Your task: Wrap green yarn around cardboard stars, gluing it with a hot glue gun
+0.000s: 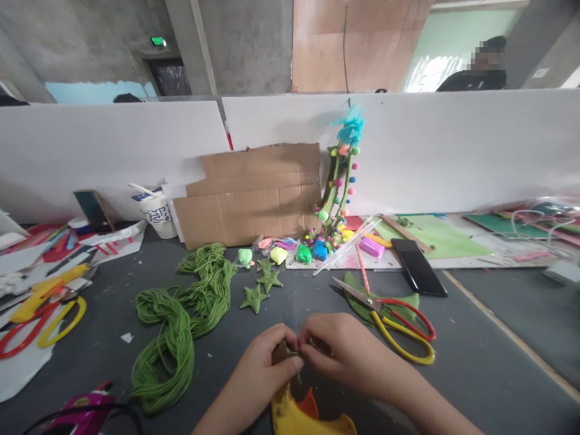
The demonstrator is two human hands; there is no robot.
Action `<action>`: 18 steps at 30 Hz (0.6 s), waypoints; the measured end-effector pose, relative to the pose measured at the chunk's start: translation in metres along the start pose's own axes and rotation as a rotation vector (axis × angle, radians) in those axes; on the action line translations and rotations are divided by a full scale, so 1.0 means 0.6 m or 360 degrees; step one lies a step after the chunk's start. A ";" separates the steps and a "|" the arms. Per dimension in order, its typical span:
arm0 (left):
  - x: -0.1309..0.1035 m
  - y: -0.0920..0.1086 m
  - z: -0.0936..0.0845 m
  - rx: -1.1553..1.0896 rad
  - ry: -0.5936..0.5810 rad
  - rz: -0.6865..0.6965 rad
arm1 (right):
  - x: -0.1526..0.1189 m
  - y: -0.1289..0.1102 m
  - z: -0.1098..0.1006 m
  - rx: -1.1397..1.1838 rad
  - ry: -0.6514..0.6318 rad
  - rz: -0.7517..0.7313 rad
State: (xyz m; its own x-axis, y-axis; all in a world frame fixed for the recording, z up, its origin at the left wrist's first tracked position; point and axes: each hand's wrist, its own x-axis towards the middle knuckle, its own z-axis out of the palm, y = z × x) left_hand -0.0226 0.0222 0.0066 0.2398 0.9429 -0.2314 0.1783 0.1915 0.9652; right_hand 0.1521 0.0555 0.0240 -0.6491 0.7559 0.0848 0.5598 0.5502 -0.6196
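My left hand is closed on a small brown piece, probably cardboard, with green yarn at its edge. The fingertips of my right hand pinch together against the left ones, at the yarn; the exact hold is partly hidden. Just below lies a yellow item with brown patches and an orange part, cut off by the frame. Two green yarn-wrapped stars and a smaller one sit ahead, beside a loose skein of green yarn. Scissors with red and yellow handles rest on a green leaf-shaped piece to the right.
Behind stand a cardboard sheet, a paper cup and a green frame with pompoms. Clay packets and a black phone lie before them. More scissors and a magenta tool are left. A person is beyond the partition.
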 end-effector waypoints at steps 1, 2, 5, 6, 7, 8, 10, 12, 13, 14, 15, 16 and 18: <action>0.000 -0.002 -0.001 0.0017 0.0005 0.0005 | 0.001 0.000 -0.001 0.0094 -0.0022 0.0046; 0.000 -0.004 -0.001 0.0041 0.0012 0.0016 | 0.002 0.001 -0.002 0.0186 -0.0046 0.0097; -0.001 -0.008 0.001 0.0083 0.0010 0.0036 | 0.005 0.007 -0.002 0.0466 -0.0145 0.0240; -0.001 -0.009 0.002 0.0076 0.0000 0.0034 | 0.005 0.010 -0.003 0.0559 -0.0181 0.0276; -0.001 -0.009 0.002 0.0062 -0.0005 0.0031 | 0.005 0.013 -0.003 0.0662 -0.0221 0.0312; -0.002 -0.009 0.003 0.0052 -0.0016 0.0030 | 0.006 0.015 -0.003 0.0785 -0.0272 0.0346; -0.004 -0.009 0.004 0.0047 -0.0035 0.0064 | 0.007 0.019 -0.003 0.1079 -0.0396 0.0432; -0.005 -0.009 0.003 0.0041 -0.0038 0.0147 | 0.009 0.021 -0.001 0.1391 -0.0489 0.0555; -0.005 -0.009 0.003 0.0027 -0.0030 0.0203 | 0.010 0.022 0.002 0.1502 -0.0503 0.0609; -0.006 -0.010 0.003 0.0004 -0.0018 0.0254 | 0.011 0.022 0.005 0.1585 -0.0484 0.0652; -0.005 -0.010 0.002 -0.0032 0.0002 0.0295 | 0.013 0.022 0.009 0.1667 -0.0443 0.0688; -0.005 -0.011 0.001 -0.0074 0.0022 0.0324 | 0.014 0.022 0.014 0.1749 -0.0393 0.0713; -0.004 -0.013 0.000 -0.0168 0.0063 0.0326 | 0.017 0.021 0.024 0.1897 -0.0306 0.0759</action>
State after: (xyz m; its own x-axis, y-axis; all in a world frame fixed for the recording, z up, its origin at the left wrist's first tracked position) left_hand -0.0245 0.0187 -0.0005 0.2227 0.9745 -0.0261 0.0285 0.0203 0.9994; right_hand 0.1452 0.0649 0.0062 -0.6328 0.6710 -0.3865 0.0191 -0.4854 -0.8741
